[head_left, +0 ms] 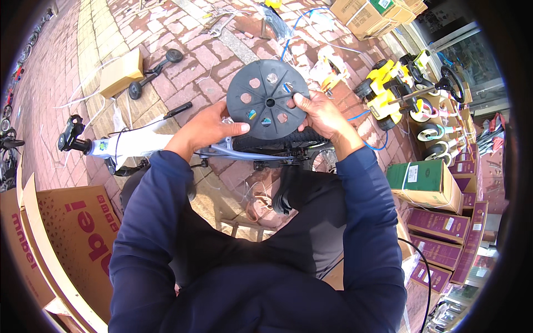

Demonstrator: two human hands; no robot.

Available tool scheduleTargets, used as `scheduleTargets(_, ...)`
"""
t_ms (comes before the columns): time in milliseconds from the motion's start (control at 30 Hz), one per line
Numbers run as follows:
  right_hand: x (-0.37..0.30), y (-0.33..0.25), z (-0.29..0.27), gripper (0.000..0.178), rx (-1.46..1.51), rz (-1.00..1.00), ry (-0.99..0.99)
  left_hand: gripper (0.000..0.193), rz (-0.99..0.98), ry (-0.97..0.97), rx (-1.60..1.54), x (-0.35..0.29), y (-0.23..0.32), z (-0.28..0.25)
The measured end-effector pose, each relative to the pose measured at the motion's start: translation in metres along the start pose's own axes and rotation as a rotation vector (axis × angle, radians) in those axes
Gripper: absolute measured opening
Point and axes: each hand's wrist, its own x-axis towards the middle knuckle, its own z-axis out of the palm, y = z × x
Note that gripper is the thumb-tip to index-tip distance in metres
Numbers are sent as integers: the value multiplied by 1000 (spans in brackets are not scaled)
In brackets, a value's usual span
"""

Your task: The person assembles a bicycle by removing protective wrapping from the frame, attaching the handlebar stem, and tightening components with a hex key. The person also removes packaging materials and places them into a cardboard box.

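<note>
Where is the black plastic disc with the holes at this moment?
In the head view, the black disc is at upper centre, held between the left hand and the right hand, above the bicycle frame.

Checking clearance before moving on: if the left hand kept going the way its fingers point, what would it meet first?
The left hand points rightward across the black plastic disc it grips, so it would likely meet the right hand on the disc's far edge, though depth is unclear.

Outdoor pavement in front of a shop, prob. a kids' bike/toy store. Red brick paving [205, 55] fills the top and centre. Stacked purple cartons [444, 238] at right edge, brown cardboard boxes [366, 14] top right, yellow ride-on toy cars [388, 83] upper right, a glass storefront [472, 55] behind them. Parked bikes [11, 144] far left.
</note>
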Motion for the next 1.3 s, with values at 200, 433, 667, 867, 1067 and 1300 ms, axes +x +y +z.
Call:
scheduleTargets(200,-15,3,-4,53,-238,-41,-135,17,97,207,-559,-73,33,-43)
scheduleTargets(433,-13,26,-65,59,-974,-100,-12,42,2,1357,312,-385,66,-254)
scheduleTargets(667,-3,34,-77,50,-1065,3,-170,46,-1474,1285,1180,-707,25,-278)
scheduleTargets(867,-10,36,-76,47,-1004,0,-162,33,-1539,933,1315,-811,-76,-243)
scheduleTargets(1067,-13,39,-78,49,-1000,-28,-120,45,-1352,1000,1302,-711,-14,-245)
scheduleTargets(1300,-34,26,-84,81,-1195,118,-31,42,-255,872,677,-355,42,-139)
